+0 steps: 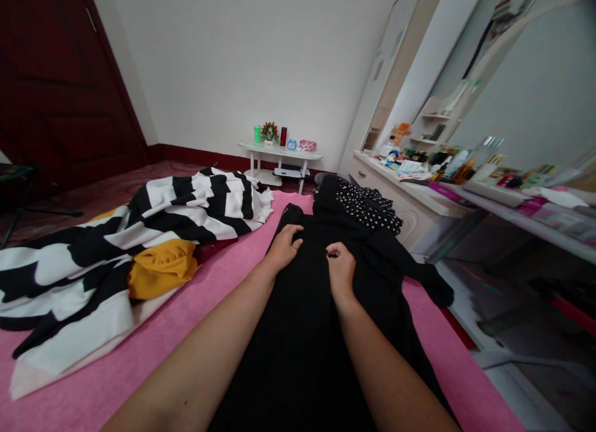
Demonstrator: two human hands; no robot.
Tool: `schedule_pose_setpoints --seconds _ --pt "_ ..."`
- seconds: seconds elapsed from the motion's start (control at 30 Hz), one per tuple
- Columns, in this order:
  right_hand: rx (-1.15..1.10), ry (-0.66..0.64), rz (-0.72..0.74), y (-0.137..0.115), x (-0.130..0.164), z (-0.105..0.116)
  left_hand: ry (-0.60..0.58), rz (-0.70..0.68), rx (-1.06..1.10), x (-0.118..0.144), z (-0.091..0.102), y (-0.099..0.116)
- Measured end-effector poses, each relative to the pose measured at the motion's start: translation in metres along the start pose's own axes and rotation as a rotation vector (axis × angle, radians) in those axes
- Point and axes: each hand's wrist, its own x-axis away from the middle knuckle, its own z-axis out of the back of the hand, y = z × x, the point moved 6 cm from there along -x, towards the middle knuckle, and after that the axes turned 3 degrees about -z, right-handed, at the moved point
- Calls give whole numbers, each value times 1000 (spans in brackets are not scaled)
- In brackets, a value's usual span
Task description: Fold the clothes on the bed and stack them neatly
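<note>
A long-sleeved black garment (298,333) lies spread out on the pink cover (218,308), one sleeve stretched to the right. My left hand (285,247) rests on its upper left part, fingers extended and thumb apart. Over the middle of the garment, my right hand (341,267) is closed, with its fingertips curled in. A bit of dark cloth shows at those fingertips, so it appears to pinch the black fabric; the exact grip is partly hidden.
Striped black-and-white cloth (186,215) is heaped at left with a mustard-yellow garment (162,269). Dotted black clothing (367,205) sits beyond the black garment. A small white table (279,150) stands by the wall. At right is a cluttered dresser (414,190).
</note>
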Motion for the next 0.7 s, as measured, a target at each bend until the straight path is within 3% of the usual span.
schedule_pose_setpoints --seconds 0.23,0.33,0.4,0.47,0.53,0.6,0.7 --pt "110 -58 -113 10 -5 6 -289 17 -457 10 -10 19" --pt "146 74 41 -18 -1 17 -376 16 -586 15 -15 25" --pt "138 63 231 -47 9 14 -391 -8 -602 16 -16 29" --pt "152 -89 371 -68 22 -1 -373 -49 -561 14 -16 31" --pt "234 -288 399 -71 35 -22 -300 -52 -496 12 -12 30" --pt "393 -441 342 -59 44 -40 -205 -8 -465 9 -5 25" --pt "630 -525 274 -37 49 -52 -133 58 -490 6 0 16"
